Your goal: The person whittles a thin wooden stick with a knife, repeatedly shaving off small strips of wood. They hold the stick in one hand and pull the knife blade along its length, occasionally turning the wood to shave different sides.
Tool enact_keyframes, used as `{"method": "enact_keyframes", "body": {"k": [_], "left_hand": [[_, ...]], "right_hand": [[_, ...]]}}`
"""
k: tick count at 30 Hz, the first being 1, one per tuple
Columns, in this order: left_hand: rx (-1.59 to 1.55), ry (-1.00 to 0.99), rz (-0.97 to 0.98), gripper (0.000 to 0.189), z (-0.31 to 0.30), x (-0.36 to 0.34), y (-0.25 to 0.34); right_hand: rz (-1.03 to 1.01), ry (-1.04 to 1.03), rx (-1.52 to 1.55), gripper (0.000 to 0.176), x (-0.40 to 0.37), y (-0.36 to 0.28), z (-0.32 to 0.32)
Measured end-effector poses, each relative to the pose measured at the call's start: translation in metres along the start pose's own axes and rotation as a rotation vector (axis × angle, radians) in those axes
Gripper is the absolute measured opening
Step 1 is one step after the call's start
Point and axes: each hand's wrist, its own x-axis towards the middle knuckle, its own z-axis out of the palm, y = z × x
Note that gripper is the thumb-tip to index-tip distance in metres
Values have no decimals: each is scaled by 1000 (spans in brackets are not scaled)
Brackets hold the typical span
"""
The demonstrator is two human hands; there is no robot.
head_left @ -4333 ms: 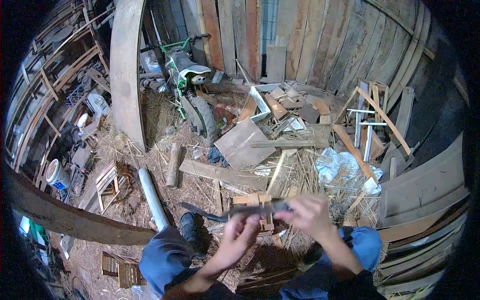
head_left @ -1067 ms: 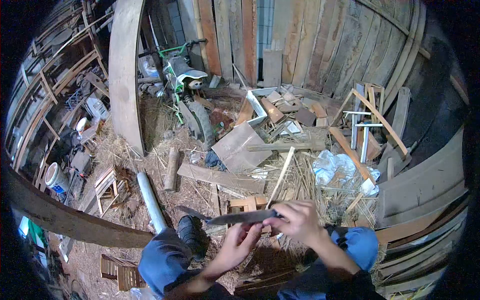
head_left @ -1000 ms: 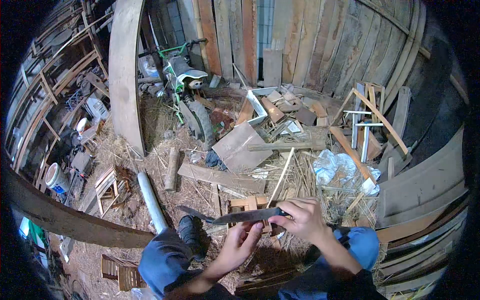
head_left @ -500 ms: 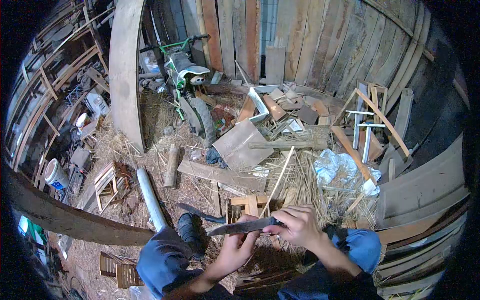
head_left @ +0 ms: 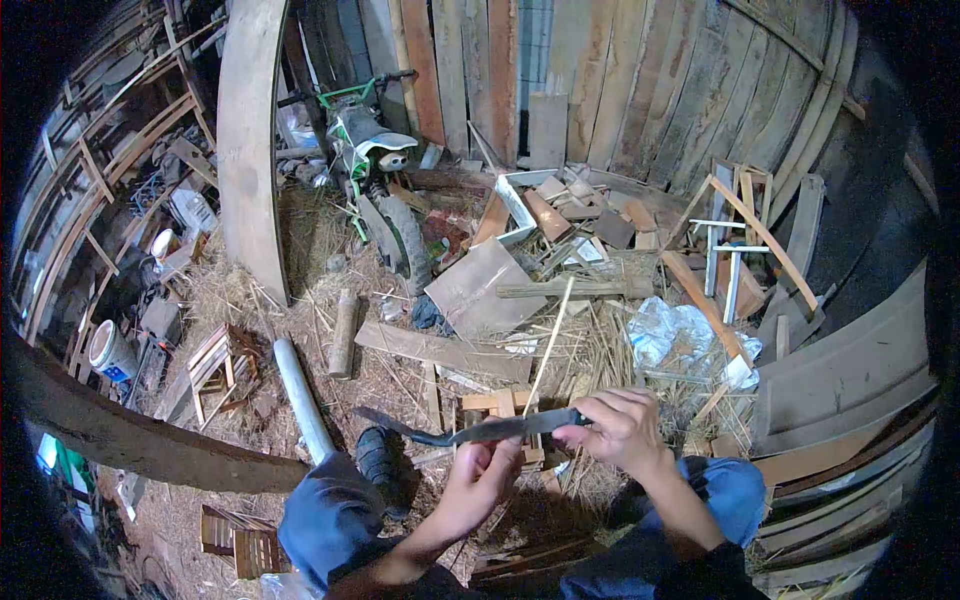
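Observation:
My right hand is wrapped round the dark handle of a knife, whose broad blade points left. Under the blade, my left hand is closed round a thin pale wooden strip that rises up and to the right from behind the blade. The strip's lower end is hidden by the blade and fingers. A second dark curved blade lies beyond the knife tip, near my shoe. Just beyond my hands is a small wooden frame, partly covered by the knife.
Slatted wooden crates stand at lower left, and another crate above them. A pale pole lies by my left knee. Farther off are a small motorbike, scrap wood, a white plastic bag and a bucket.
My right hand and the knife have moved up and to the right. The wooden strip's top has shifted left and down, and my left hand has moved slightly right.

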Motion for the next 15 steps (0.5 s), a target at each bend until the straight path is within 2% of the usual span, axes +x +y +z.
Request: {"method": "enact_keyframes", "body": {"k": [1,2,3,6,7,8,10,12,13,15], "left_hand": [[-79,-9,-67,10,-2,1,4],[-159,-19,-136,11,-7,0,7],[-119,-38,-56,13,-12,1,1],[-84,-89,-38,14,-19,-2,9],[-116,-62,-95,16,-24,-1,6],[-184,-54,-64,15,-30,1,-7],[-215,9,-193,15,-31,0,0],[-210,20,-176,15,-27,-2,-1],[-218,27,-138,15,-23,-2,-2],[-216,41,-118,15,-18,1,-7]], "right_hand": [[15,-27,-53,37,-3,5,-3],[220,60,-39,33,-3,18,-7],[429,153,-26,30,-2,32,-14],[494,148,-87,23,-3,49,-50],[479,146,-96,23,-4,45,-50],[477,168,-65,23,-12,36,-44],[483,188,-21,23,-13,25,-33],[339,170,40,23,-15,12,-28],[386,-38,-57,31,-21,11,-32],[317,-35,-17,32,-24,5,-25]]}}
